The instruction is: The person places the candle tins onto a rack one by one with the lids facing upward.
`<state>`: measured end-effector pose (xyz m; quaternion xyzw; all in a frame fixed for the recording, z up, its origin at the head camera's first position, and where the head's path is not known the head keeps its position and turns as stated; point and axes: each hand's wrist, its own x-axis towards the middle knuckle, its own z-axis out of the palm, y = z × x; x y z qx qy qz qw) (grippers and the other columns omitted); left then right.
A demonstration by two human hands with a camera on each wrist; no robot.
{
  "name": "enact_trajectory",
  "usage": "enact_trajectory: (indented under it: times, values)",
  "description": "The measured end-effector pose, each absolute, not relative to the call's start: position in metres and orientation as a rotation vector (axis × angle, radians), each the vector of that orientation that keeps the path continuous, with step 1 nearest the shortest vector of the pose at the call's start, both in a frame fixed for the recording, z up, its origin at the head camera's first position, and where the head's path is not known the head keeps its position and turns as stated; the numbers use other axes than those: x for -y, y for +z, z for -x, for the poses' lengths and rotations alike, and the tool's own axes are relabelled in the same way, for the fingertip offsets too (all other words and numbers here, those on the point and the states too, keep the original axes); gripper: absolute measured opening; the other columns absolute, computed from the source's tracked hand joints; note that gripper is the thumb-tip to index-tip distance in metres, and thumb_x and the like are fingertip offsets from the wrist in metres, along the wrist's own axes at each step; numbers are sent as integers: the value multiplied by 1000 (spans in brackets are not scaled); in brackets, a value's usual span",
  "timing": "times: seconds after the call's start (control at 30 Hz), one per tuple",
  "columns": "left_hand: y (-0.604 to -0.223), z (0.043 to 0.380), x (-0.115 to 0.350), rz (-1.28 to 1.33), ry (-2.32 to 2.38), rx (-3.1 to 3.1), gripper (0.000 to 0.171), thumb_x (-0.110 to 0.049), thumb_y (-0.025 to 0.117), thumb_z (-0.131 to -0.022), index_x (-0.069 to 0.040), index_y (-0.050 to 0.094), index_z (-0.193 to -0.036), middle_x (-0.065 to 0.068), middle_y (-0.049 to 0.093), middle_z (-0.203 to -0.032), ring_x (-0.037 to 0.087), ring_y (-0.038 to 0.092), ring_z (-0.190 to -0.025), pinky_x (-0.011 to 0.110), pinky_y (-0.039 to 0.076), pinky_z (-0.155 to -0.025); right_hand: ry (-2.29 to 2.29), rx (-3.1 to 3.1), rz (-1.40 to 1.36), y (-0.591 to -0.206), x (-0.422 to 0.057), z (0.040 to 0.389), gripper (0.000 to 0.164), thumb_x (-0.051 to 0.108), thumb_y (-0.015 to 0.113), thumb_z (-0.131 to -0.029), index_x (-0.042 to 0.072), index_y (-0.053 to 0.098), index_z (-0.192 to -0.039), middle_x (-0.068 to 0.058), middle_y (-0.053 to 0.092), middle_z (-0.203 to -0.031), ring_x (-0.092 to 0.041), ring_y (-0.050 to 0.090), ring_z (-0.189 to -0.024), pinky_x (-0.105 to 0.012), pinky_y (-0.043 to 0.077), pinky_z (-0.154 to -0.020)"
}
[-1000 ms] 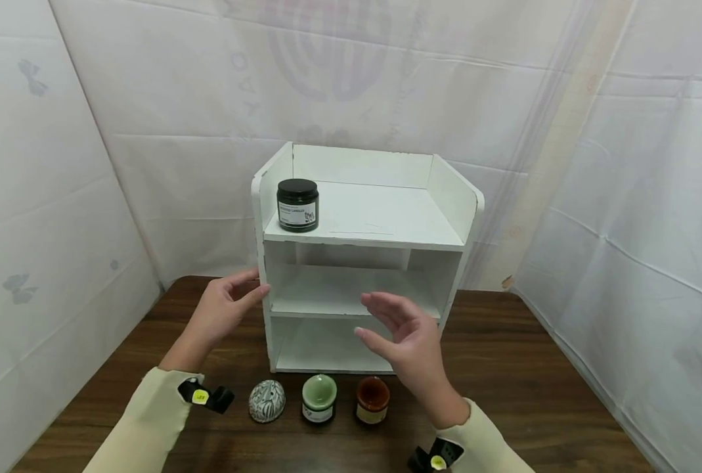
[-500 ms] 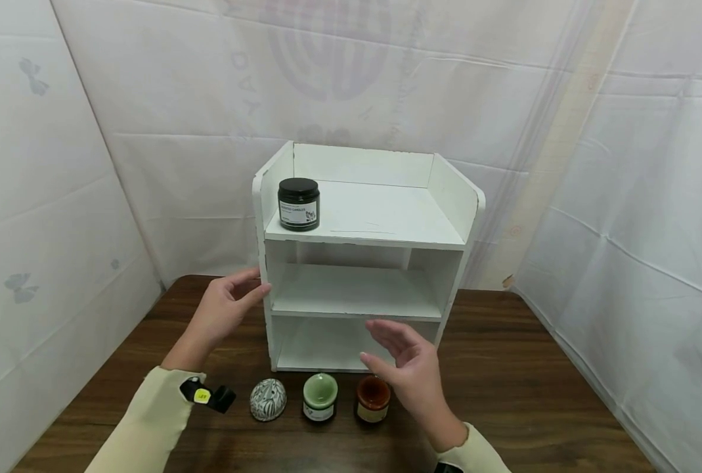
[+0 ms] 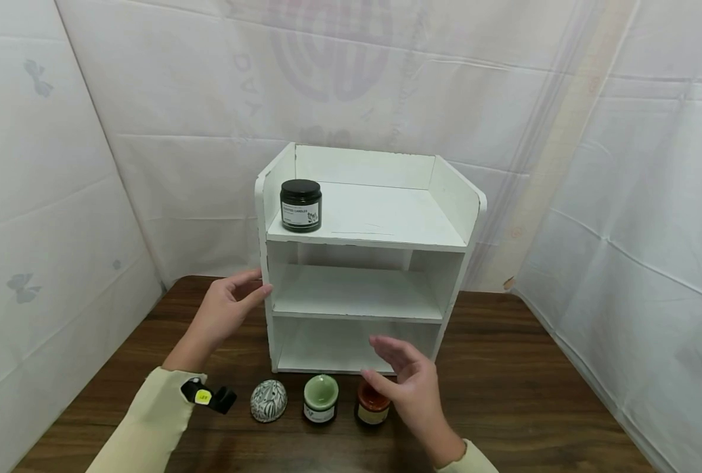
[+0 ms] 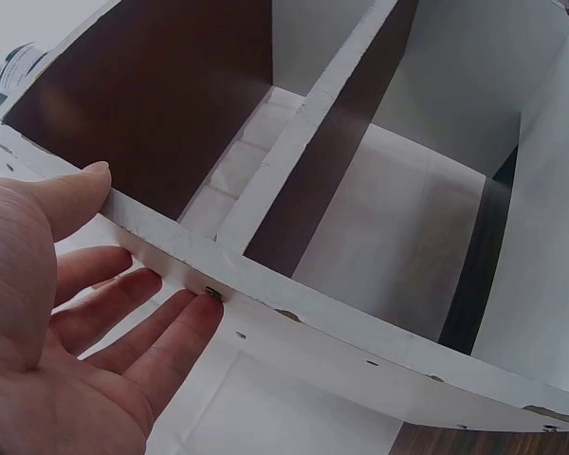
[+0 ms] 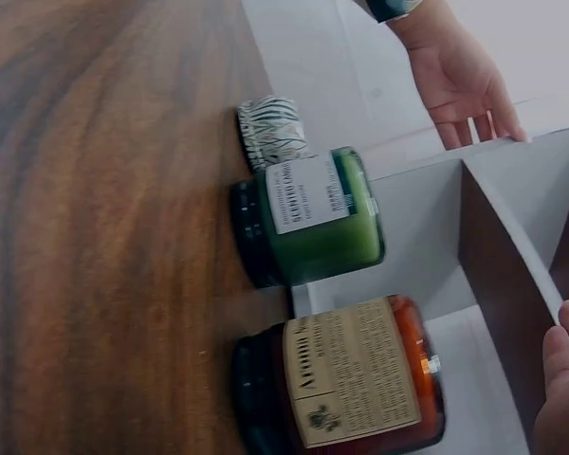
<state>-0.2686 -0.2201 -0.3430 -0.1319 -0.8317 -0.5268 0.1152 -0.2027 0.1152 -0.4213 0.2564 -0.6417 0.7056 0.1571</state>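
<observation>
My left hand (image 3: 223,309) touches the left side panel of a white shelf unit (image 3: 356,312); in the left wrist view its thumb lies at the front edge and the fingers against the outer face. With fingers apart and nothing between them, my right hand (image 3: 412,387) hovers beside an amber candle jar (image 3: 372,415), partly covering it in the head view. Left of that jar stand a green candle jar (image 3: 320,410) and a domed black-and-white patterned object (image 3: 268,401). Both jars have their black ends down on the table in the right wrist view.
A dark candle jar (image 3: 301,217) with a black lid and white label stands on the unit's top shelf at the left. The unit rests on a brown wooden table (image 3: 504,368). White sheets (image 3: 167,164) hang behind and on both sides.
My right hand has come down from in front of the middle shelf to the amber candle jar. My left hand has kept its place on the side panel.
</observation>
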Motion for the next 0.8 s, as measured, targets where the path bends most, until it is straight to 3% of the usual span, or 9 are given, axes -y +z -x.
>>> enact_trajectory:
  times: [0.53, 0.8]
  values:
    - [-343, 270, 219, 406, -1529, 2419, 57, -38, 67, -101, -7, 55, -147, 14, 61, -145, 30, 60, -128, 13, 52, -87, 2082, 1922, -579, -441, -119, 200, 48, -9, 82, -79, -8, 65, -123, -34, 64, -128, -19, 68, -120, -27, 53, -103]
    - [-343, 269, 219, 395, -1512, 2428, 58, -40, 67, -100, -8, 56, -147, 14, 62, -144, 29, 61, -127, 13, 52, -87, 2091, 1968, -504, -450, -121, 202, 47, -7, 83, -78, -5, 66, -123, -26, 69, -127, -17, 68, -119, -24, 51, -103]
